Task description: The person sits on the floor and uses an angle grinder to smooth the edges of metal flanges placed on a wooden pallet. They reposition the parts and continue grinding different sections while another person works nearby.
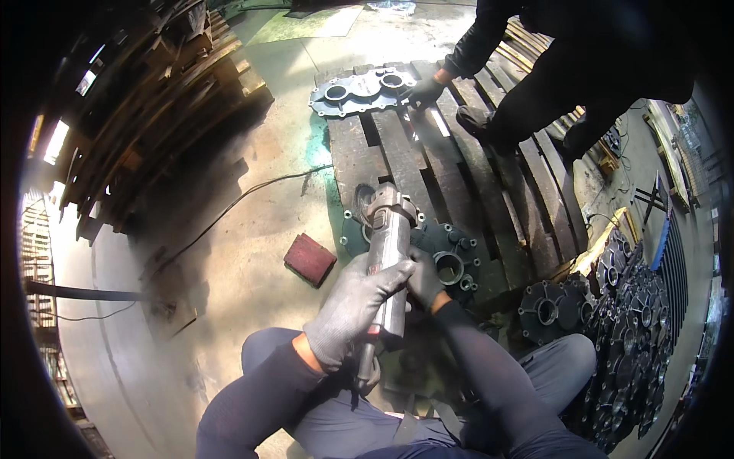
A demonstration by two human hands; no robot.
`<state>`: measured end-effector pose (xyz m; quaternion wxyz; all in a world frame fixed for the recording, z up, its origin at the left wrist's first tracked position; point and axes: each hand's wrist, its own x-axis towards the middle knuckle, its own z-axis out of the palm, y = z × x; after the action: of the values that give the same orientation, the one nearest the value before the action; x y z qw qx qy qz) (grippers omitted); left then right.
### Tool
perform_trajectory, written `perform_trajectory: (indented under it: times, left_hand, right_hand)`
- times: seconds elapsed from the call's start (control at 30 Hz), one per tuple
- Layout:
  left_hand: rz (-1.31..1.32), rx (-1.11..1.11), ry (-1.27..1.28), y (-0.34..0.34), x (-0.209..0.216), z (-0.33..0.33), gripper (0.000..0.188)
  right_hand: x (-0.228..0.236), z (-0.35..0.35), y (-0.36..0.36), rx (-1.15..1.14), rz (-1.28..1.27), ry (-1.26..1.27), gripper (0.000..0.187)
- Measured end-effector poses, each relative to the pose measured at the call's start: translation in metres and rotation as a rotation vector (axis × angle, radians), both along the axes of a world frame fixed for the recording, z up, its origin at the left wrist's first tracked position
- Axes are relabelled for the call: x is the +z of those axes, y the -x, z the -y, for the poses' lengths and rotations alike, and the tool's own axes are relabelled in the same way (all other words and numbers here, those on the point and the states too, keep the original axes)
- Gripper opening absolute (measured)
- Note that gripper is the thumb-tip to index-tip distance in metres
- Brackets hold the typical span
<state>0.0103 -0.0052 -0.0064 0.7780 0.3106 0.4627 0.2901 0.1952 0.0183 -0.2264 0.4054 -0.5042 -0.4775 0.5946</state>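
My left hand point(353, 306), in a grey glove, is wrapped around the body of an angle grinder point(391, 249). Its head points away from me, and a round disc point(362, 203) shows at the head's left side. My right hand point(423, 280), gloved as well, is closed against the grinder's right side; its fingertips are partly hidden behind the tool. Beneath the grinder, a dark metal casting point(449, 268) with round bores and bolt holes lies on the near end of a wooden pallet point(451, 180). The grinder covers the casting's middle.
A co-worker's gloved hand point(425, 92) touches a silver cover plate point(359, 93) on the pallet's far end. A dark red block point(310, 260) lies on the floor at left, near a black cable point(229, 212). Pallets point(164, 115) are stacked far left; several dark castings point(627, 314) are piled at right.
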Motion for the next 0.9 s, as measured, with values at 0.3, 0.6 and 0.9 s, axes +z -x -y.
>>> perform_trajectory:
  times: [0.3,0.6,0.9]
  left_hand:
    - [-0.010,0.004,-0.081,-0.028,-0.012,-0.007,0.049]
    - [-0.049,-0.127,-0.252,-0.071,-0.026,0.007,0.067]
    - [-0.592,-0.585,-0.776,-0.080,0.000,0.002,0.074]
  right_hand:
    - [0.093,0.013,-0.024,-0.079,-0.835,0.412,0.092]
    - [0.161,0.018,-0.056,-0.080,-0.776,0.321,0.060]
    - [0.178,0.034,-0.141,-0.271,-0.796,0.401,0.057]
